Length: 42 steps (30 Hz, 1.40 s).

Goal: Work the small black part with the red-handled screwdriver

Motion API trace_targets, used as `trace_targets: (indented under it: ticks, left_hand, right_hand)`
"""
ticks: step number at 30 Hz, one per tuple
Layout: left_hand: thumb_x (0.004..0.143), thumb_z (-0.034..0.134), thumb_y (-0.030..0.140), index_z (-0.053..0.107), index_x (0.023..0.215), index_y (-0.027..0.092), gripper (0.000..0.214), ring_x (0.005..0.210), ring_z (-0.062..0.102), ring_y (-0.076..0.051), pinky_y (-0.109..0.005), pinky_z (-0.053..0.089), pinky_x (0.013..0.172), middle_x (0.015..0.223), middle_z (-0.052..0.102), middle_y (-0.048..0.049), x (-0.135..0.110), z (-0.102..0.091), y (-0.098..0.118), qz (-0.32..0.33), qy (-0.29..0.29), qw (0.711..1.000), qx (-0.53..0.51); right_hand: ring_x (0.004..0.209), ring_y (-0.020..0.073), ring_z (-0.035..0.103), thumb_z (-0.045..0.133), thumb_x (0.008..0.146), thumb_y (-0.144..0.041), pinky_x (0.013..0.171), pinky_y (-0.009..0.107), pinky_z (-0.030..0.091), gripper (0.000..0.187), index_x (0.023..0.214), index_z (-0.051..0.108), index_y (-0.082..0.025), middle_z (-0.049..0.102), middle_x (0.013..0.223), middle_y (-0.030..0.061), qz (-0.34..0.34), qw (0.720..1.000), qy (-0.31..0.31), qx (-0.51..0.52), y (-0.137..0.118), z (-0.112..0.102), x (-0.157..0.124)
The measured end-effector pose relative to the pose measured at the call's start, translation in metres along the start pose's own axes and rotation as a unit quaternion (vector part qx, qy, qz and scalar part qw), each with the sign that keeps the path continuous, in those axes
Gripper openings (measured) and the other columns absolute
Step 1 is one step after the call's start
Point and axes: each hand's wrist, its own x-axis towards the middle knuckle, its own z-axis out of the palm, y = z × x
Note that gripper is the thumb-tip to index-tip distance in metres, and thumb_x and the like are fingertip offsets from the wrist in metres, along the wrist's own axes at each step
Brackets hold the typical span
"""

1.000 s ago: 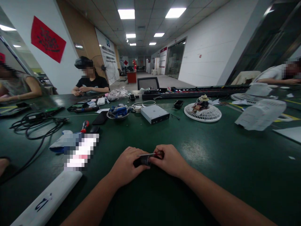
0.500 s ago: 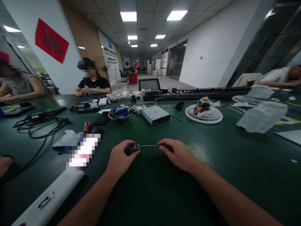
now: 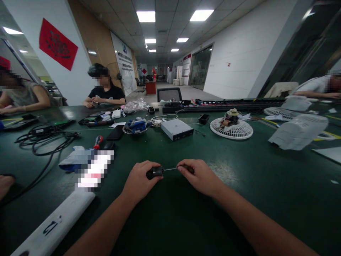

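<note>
My left hand (image 3: 140,179) is closed round a small black cylindrical part (image 3: 155,172), held just above the green table (image 3: 239,185). A thin metal shaft (image 3: 170,169) runs from that part to my right hand (image 3: 198,176), which pinches a small screwdriver by its dark handle (image 3: 186,168). The shaft's tip meets the end of the black part. Both hands hover near the table's front middle, a short gap between them.
A white fan grille (image 3: 231,129) with a motor on it lies at the back right, beside a white fan housing (image 3: 298,132). A grey drive box (image 3: 177,128), a metal bowl (image 3: 134,128), a red-handled screwdriver (image 3: 97,141), black cables (image 3: 45,137) and a white bar (image 3: 53,227) lie around. Other people sit at the far sides.
A second ago my hands were pressed together. They then pulled apart, baring the shaft, and have now come closer again, with less shaft showing between them.
</note>
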Motion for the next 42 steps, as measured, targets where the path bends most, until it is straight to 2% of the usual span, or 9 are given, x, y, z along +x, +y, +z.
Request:
trace_targets:
  ticks: [3,12,16,19,24,30,33,38,42]
  left_hand:
    - [0.074,0.076,0.026,0.066,0.103,0.027,0.030,0.094,0.062,-0.022,-0.039,0.045,0.085,0.102,0.070,0.0007,0.000,0.000,0.000,0.000,0.001,1.000,0.001]
    - [0.078,0.071,0.035,0.065,0.105,0.026,0.029,0.093,0.064,-0.024,-0.040,0.048,0.084,0.103,0.070,-0.0014,0.001,0.000,-0.006,-0.072,0.047,0.996,-0.002]
    - [0.077,0.070,0.036,0.065,0.105,0.025,0.030,0.091,0.065,-0.024,-0.040,0.049,0.082,0.102,0.071,-0.0028,0.002,0.000,-0.009,-0.093,0.059,0.994,-0.005]
    - [0.077,0.069,0.035,0.066,0.104,0.025,0.029,0.089,0.065,-0.024,-0.039,0.050,0.080,0.102,0.070,-0.0029,0.002,0.001,-0.009,-0.091,0.041,0.995,-0.010]
    - [0.075,0.073,0.033,0.066,0.104,0.026,0.031,0.092,0.063,-0.024,-0.041,0.048,0.083,0.102,0.070,-0.0024,0.001,0.002,-0.005,-0.034,-0.004,0.999,-0.012]
    - [0.074,0.075,0.027,0.065,0.102,0.027,0.030,0.093,0.062,-0.022,-0.039,0.046,0.084,0.099,0.071,0.0004,-0.002,0.002,0.009,0.031,-0.051,0.998,-0.028]
    - [0.074,0.075,0.026,0.065,0.103,0.026,0.031,0.091,0.063,-0.022,-0.038,0.046,0.083,0.099,0.071,-0.0002,-0.003,0.003,0.013,0.048,-0.059,0.997,-0.035]
    - [0.074,0.077,0.028,0.064,0.107,0.025,0.036,0.094,0.063,-0.022,-0.038,0.046,0.084,0.103,0.071,-0.0018,-0.004,0.004,0.013,0.079,-0.047,0.995,-0.047]
    - [0.074,0.078,0.028,0.065,0.106,0.026,0.035,0.093,0.063,-0.021,-0.036,0.046,0.084,0.100,0.071,-0.0003,-0.004,0.003,0.012,0.105,-0.055,0.992,-0.052]
  right_hand:
    - [0.061,0.0132,0.056,0.048,0.093,-0.031,0.055,0.025,0.036,0.025,0.095,0.070,-0.019,0.065,0.071,0.0010,0.014,1.000,-0.025,0.003,0.000,-0.001,0.000]
    - [0.060,0.0151,0.053,0.049,0.091,-0.046,0.054,0.028,0.033,0.035,0.074,0.061,-0.018,0.062,0.069,0.0029,0.089,0.991,0.062,-0.074,0.003,-0.001,0.001]
    - [0.073,0.0166,0.057,0.076,0.071,-0.037,0.061,0.027,0.040,0.025,0.084,0.064,-0.019,0.064,0.082,0.0023,0.058,0.998,0.011,-0.024,0.005,0.010,0.002]
    - [0.068,0.0150,0.057,0.074,0.072,-0.024,0.059,0.026,0.041,0.012,0.080,0.066,-0.020,0.062,0.075,0.0000,0.058,0.998,-0.034,-0.011,0.006,0.016,0.003]
    - [0.063,0.0135,0.057,0.064,0.077,-0.021,0.063,0.027,0.047,0.009,0.085,0.066,-0.018,0.061,0.070,-0.0006,0.042,0.995,0.028,0.080,0.006,0.018,0.003]
    - [0.071,0.0145,0.061,0.064,0.075,-0.018,0.069,0.027,0.049,0.011,0.087,0.064,-0.016,0.065,0.078,0.0017,0.040,0.957,0.043,0.283,0.006,0.024,0.004]
    - [0.058,0.0121,0.052,0.068,0.075,-0.020,0.060,0.025,0.044,0.008,0.082,0.067,-0.017,0.056,0.062,-0.0028,0.047,0.966,0.035,0.254,0.000,0.025,0.003]
    - [0.064,0.0119,0.051,0.071,0.070,-0.016,0.060,0.025,0.040,0.010,0.071,0.062,-0.017,0.062,0.075,-0.0008,0.015,0.982,0.060,0.176,-0.009,0.023,0.000]
    - [0.060,0.0118,0.048,0.074,0.069,-0.019,0.057,0.024,0.038,0.013,0.075,0.062,-0.018,0.052,0.064,-0.0043,0.046,0.990,0.071,0.114,-0.009,0.023,0.000]
